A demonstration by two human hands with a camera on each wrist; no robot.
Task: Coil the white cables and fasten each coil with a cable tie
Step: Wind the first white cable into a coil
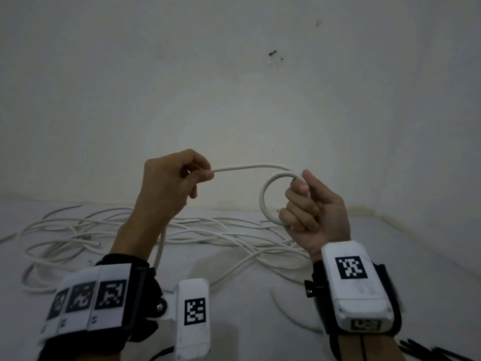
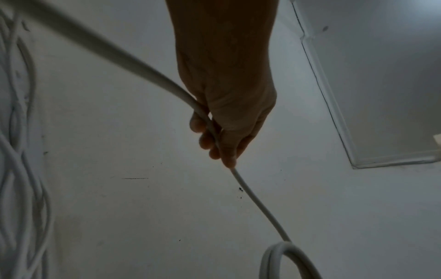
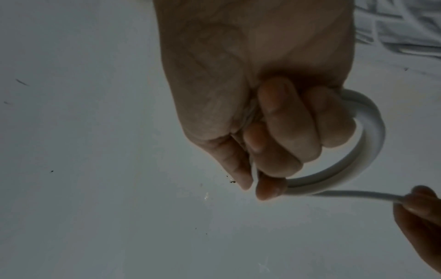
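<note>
My right hand (image 1: 309,204) (image 3: 267,132) grips a small coil of white cable (image 1: 268,199) (image 3: 367,143), a couple of loops wide, held up in front of the wall. From the coil's top a straight run of the same white cable (image 1: 250,167) (image 2: 253,198) leads left to my left hand (image 1: 177,178) (image 2: 222,132), which pinches it between thumb and fingers. Behind that hand the cable (image 1: 160,246) drops to the surface. A loose tangle of white cables (image 1: 104,235) lies spread on the white surface below both hands.
A pale wall (image 1: 234,87) stands close behind the hands. A short loose cable piece (image 1: 289,311) lies near my right wrist. Several black cable ties (image 1: 426,351) lie at the bottom right corner. Wrist-worn cameras with markers sit on both forearms.
</note>
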